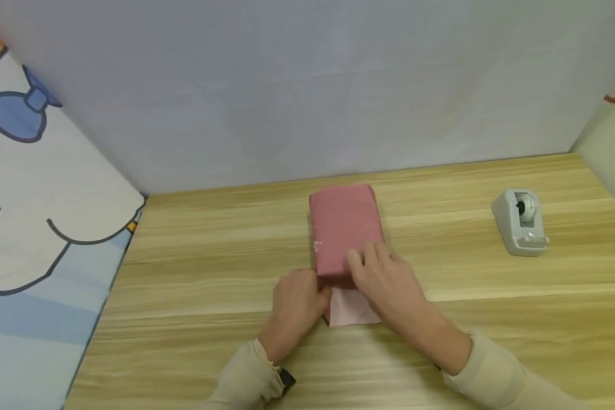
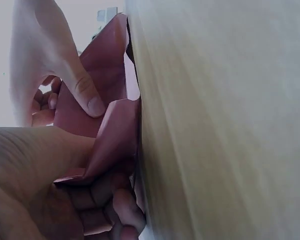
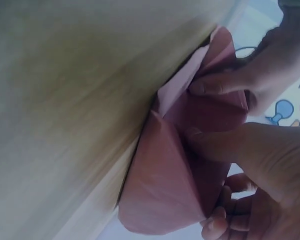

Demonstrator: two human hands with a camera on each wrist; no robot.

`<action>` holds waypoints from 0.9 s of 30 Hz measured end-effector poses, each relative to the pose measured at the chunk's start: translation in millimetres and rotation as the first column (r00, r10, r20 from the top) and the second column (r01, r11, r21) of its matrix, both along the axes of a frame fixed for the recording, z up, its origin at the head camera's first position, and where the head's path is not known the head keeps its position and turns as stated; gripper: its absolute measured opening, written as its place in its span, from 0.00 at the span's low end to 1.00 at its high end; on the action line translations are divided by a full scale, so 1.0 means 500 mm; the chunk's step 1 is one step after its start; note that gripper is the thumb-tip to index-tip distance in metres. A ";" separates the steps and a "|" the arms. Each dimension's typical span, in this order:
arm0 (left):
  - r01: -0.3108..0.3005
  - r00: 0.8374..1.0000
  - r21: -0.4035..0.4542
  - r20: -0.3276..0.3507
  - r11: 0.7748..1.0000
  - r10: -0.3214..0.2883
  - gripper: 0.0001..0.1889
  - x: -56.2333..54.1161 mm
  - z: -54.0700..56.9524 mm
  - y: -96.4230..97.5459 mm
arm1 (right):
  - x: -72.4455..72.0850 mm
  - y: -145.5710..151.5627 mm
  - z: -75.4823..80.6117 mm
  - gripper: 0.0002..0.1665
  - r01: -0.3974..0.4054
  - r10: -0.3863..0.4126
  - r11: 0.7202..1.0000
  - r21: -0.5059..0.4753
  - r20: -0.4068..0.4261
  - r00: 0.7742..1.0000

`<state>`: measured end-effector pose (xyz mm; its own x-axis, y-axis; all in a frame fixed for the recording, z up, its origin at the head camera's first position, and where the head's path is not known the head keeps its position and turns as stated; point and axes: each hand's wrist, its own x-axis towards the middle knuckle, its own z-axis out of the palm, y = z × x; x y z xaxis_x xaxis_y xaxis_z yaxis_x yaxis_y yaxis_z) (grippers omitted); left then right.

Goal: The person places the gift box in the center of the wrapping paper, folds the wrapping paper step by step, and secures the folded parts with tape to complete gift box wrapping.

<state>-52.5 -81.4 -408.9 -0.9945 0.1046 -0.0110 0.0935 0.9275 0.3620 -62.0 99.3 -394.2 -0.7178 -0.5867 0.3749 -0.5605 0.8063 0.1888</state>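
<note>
Left hand (image 1: 298, 299): you pinch the side flap (image 2: 115, 131) — right hand (image 1: 389, 279): you grip the pink parcel (image 1: 345, 219), thumb (image 2: 84, 90) on its end, presumably steadying it.

Over on the worktop (image 1: 210, 245), the wrapped box (image 1: 343, 219) stretches away beyond the left fingers (image 1: 325, 292), at its near left corner, and the right fingers (image 1: 370, 252), at its near right. Its paper flap (image 1: 351, 310) lies between them; well to their right stands the tape dispenser (image 1: 517, 228).

Booth-like workspace: wood-grain table (image 1: 200, 239), pale backdrop (image 1: 312, 102), cartoon side panel (image 1: 46, 182).
</note>
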 end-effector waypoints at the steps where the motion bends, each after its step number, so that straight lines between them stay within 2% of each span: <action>1: -0.008 1.000 -0.004 0.000 1.000 0.008 0.24 0.001 0.000 0.000 | 0.001 -0.003 -0.002 0.20 0.007 -0.007 1.000 0.002 -0.018 1.000; 5: -0.023 1.000 -0.031 -0.011 0.999 0.023 0.24 0.005 0.001 0.001 | 0.003 -0.015 -0.006 0.21 0.046 -0.040 0.998 0.044 -0.117 0.992; 11: 0.053 0.998 -0.098 0.021 0.994 -0.051 0.25 0.009 0.008 -0.002 | 0.005 -0.028 -0.009 0.20 0.112 -0.087 0.988 0.104 -0.217 0.972; 14: 0.081 0.996 -0.089 0.047 0.993 -0.077 0.23 0.010 0.012 -0.003 | 0.007 -0.035 -0.012 0.17 0.165 -0.124 0.977 0.134 -0.268 0.955; 17: 0.080 0.997 -0.095 0.024 0.992 -0.079 0.21 0.015 0.008 0.000 | 0.008 -0.043 -0.014 0.17 0.228 -0.159 0.957 0.181 -0.330 0.930; 21: 0.045 0.999 -0.173 -0.013 0.984 -0.048 0.19 0.033 -0.001 0.012 | 0.011 -0.052 -0.014 0.22 0.276 -0.179 0.937 0.213 -0.386 0.905; 24: 0.027 0.999 -0.248 -0.014 0.968 -0.032 0.19 0.052 0.001 0.021 | 0.012 -0.054 -0.013 0.23 0.281 -0.178 0.935 0.217 -0.396 0.901; 27: 0.047 0.999 -0.314 0.010 0.948 -0.046 0.20 0.069 0.009 0.026 | 0.013 -0.054 -0.013 0.21 0.284 -0.177 0.930 0.233 -0.395 0.902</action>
<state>-17.8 -68.3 -404.3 -0.9885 0.1411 -0.0537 0.1382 0.9890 0.0532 -55.5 72.3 -400.9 -0.6917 -0.5399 0.4796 -0.2147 0.7879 0.5772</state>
